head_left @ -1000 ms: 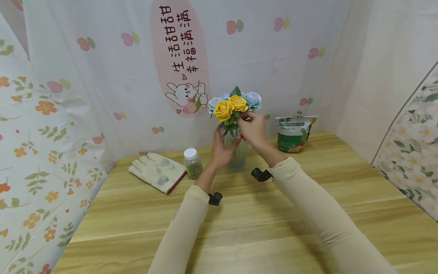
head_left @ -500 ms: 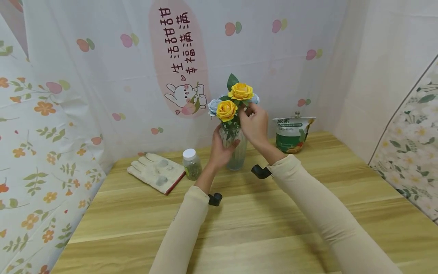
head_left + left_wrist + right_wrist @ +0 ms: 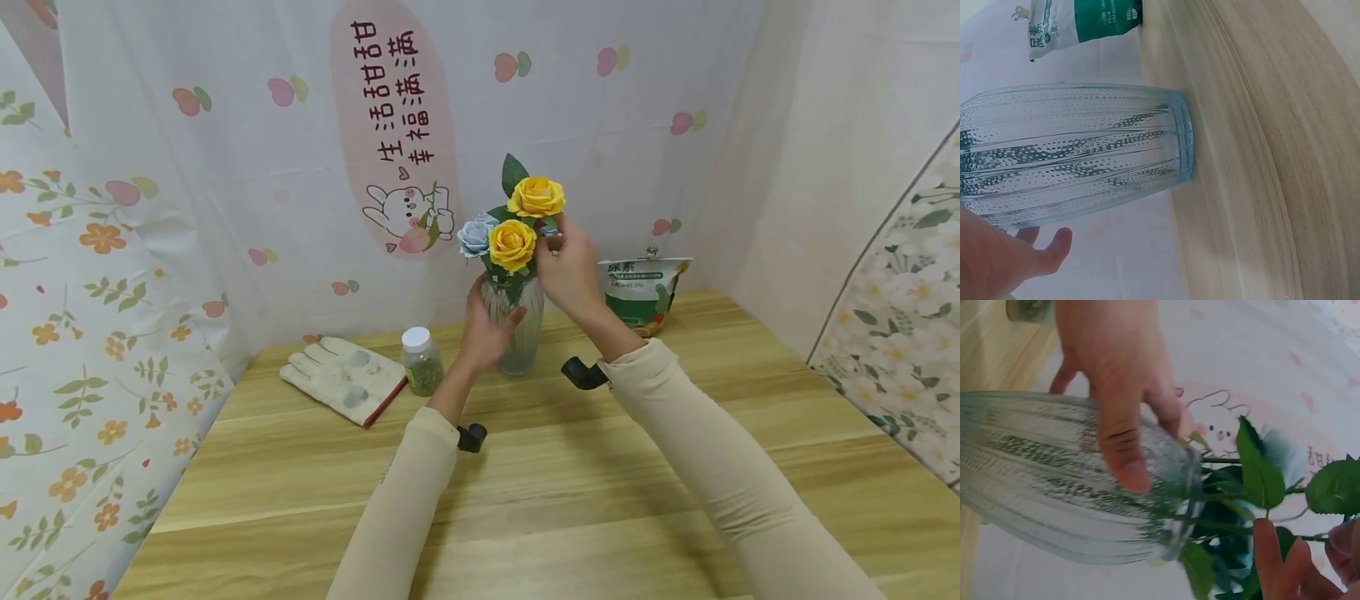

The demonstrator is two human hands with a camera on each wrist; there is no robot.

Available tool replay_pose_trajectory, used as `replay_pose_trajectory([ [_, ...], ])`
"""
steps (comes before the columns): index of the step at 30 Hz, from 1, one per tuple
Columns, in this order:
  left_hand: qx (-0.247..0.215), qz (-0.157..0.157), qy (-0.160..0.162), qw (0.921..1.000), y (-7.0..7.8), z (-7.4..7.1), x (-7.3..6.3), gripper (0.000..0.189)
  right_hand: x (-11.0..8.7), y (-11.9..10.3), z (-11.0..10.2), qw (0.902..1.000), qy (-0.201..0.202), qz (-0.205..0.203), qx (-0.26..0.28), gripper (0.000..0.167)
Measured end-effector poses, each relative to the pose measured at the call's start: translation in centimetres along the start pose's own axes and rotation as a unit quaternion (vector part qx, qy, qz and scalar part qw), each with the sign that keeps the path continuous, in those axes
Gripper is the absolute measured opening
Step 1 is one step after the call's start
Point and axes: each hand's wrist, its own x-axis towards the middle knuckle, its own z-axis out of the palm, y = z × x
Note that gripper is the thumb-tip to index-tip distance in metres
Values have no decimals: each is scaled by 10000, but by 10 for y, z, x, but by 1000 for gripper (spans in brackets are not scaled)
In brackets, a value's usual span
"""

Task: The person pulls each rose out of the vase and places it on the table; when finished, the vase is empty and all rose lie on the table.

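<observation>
A ribbed clear glass vase stands upright on the table, green stems showing through its wall. My left hand grips it just below the rim, thumb across the front; the right wrist view shows this thumb on the glass. Above the rim, my right hand pinches a green stem between thumb and finger. The higher yellow rose is right above that hand, with a large leaf beside it. A lower yellow rose and pale blue roses sit at the mouth; the right hand partly hides the blooms behind.
Left of the vase are a small white-capped jar and a pale work glove with a red cuff. A green and white pouch with a clip stands behind at right. A printed curtain hangs behind the table.
My right hand has shifted slightly right, and one yellow rose has risen above the others and moved right with it. My left hand stays on the vase.
</observation>
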Motion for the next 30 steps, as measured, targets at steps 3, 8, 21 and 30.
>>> replay_pose_trajectory([
  [3, -17, -4, -6, 10000, -1, -1, 0, 89, 0, 5, 1, 9998, -92, -101, -127, 36],
  [8, -24, 85, -1, 10000, -3, -2, 1, 89, 0, 15, 2, 9997, -247, 7, -62, 24],
  [21, 14, 172, 23, 9998, -4, -1, 2, 90, 1, 24, 3, 9946, -647, 697, -423, 27],
  [30, 77, 266, -9, 9996, -5, -1, 1, 90, 3, 23, 3, 9944, -610, 825, -241, 24],
])
